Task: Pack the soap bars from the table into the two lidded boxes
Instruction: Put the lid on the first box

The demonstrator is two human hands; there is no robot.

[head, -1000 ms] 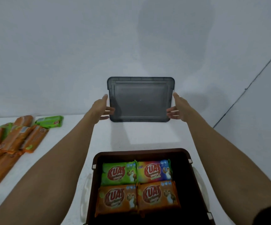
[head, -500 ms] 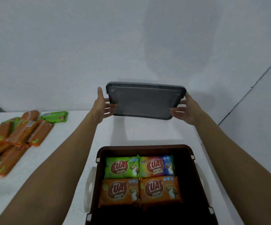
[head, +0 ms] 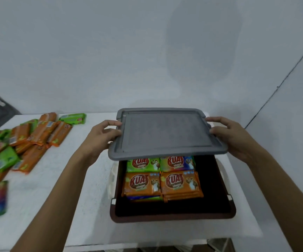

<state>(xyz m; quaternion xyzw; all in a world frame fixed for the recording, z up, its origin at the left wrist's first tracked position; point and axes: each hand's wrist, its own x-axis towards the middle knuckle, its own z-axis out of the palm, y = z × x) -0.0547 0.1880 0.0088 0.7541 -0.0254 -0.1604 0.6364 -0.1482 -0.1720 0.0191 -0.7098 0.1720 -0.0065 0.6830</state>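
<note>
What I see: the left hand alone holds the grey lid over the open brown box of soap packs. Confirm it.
Not right. The head view shows both hands holding the grey lid: the left hand grips its left edge, the right hand its right edge. The rest stands: it is over the open brown box of soap packs.

I see the grey lid (head: pixel 167 133) held nearly flat in the air over the far half of the dark brown box (head: pixel 172 217), with my left hand (head: pixel 101 136) gripping its left edge and my right hand (head: pixel 233 138) its right. The box stands open, with packed soap bars (head: pixel 162 182) stacked two by two: green and multicoloured wrappers behind, orange in front. Loose soap bars (head: pixel 32 140) in orange, green and multicoloured wrappers lie heaped well apart to its left.
</note>
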